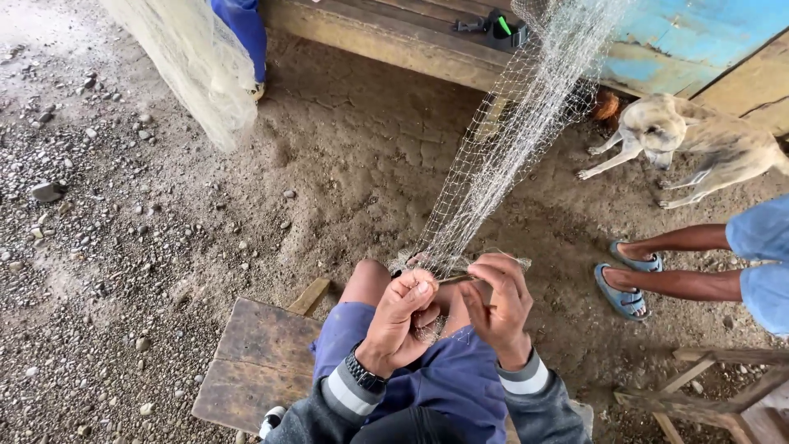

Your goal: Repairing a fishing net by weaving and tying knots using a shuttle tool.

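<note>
Over on the far left, gravel (74,247) and small stones lie scattered on the dirt, and a pale bundle of netting (193,57) hangs down beside someone's blue trouser leg (245,33). Nearer to me, the wooden bench (255,362) I sit on shows its bare plank just left of my blue shorts (444,378).

Above my knees my left hand (400,322) is curled nearly shut, thumb and fingertips pinched on the lower edge of the fishing net (509,140); a black watch (364,375) sits on that wrist. The net comes down from the upper right in a long, taut fan of fine mesh and gathers into a bunch right at my fingers, touching both hands.

Just beside it my right hand (501,308) is half closed, fingers bent over the same bunched edge, and a slim stick-like tool (460,279) lies between the two hands; which hand grips it I cannot tell.

Further right, another person's bare legs in blue sandals (626,284) rest on the dirt, well apart from my hands. A tan dog (699,136) stands beyond them by a blue wall (690,33), and a wooden frame (707,386) sits at the lower right.
</note>
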